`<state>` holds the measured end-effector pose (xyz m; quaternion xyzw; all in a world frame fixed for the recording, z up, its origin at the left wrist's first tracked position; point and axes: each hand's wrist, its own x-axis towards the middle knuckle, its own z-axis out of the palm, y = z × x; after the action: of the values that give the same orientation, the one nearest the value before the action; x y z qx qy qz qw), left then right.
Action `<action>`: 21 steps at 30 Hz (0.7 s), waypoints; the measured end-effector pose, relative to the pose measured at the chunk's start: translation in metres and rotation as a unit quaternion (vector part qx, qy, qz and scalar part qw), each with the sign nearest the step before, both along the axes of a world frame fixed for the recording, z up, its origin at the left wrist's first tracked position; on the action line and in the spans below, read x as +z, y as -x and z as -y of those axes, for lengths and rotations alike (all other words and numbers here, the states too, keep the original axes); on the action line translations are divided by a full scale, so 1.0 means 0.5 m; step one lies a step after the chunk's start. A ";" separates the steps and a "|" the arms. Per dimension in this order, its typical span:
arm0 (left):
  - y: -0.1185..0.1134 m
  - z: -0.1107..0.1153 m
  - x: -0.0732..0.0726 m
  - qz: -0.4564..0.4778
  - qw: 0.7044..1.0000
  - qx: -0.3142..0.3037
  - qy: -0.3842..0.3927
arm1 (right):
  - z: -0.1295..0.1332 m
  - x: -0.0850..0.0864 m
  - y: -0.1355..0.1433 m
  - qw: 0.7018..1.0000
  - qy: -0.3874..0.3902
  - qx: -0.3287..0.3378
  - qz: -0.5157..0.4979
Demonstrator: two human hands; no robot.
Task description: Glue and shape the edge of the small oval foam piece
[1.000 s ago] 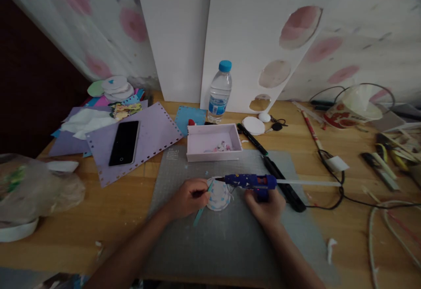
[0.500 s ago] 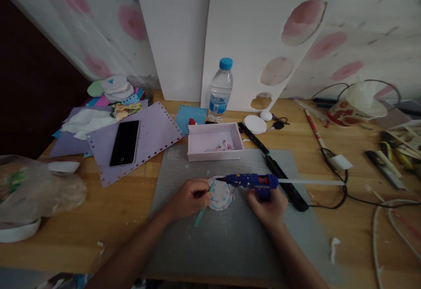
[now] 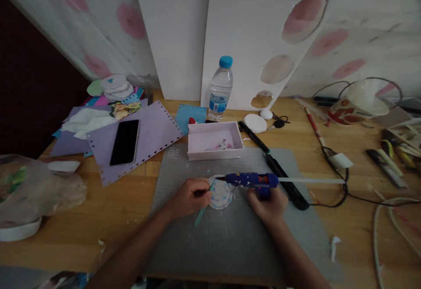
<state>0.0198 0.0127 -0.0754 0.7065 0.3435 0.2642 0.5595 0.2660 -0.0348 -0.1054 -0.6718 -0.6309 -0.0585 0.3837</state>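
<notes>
Where the glue gun (image 3: 245, 180) tapers, a disc (image 3: 221, 196) lies.

A wooden table (image 3: 66, 245) bears a grey cutting mat (image 3: 223, 240), a purple sheet (image 3: 154, 133) and a water bottle (image 3: 221, 87).

We get dim, flat light from a source out of view, so the white board (image 3: 240, 30) looks grey and the left corner sinks near black; the glue gun (image 3: 251, 180) reads fairly clearly, but print on the cutting mat (image 3: 204, 249) is soft, and wide-angle blur smears the right-edge tools (image 3: 384, 168)
</notes>
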 end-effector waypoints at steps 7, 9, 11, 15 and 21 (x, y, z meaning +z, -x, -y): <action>0.000 0.000 -0.001 0.000 1.000 0.001 0.000 | 0.000 0.004 0.001 1.000 0.007 -0.006 0.006; -0.001 0.000 0.001 -0.001 1.000 0.001 0.000 | -0.001 0.006 0.001 1.000 -0.001 0.000 0.007; -0.001 0.001 0.002 -0.002 1.000 0.002 0.002 | -0.003 0.008 0.002 1.000 -0.018 0.005 0.010; -0.002 0.001 0.001 0.005 1.000 0.006 0.004 | -0.003 0.004 0.004 0.998 -0.053 -0.014 0.027; 0.001 0.002 -0.006 0.018 1.000 0.015 -0.002 | 0.016 0.010 -0.018 0.988 -0.095 -0.112 0.051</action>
<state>0.0192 0.0116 -0.0783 0.6975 0.3431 0.2863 0.5602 0.2751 -0.0429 -0.1003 -0.6948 -0.5619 -0.1949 0.4044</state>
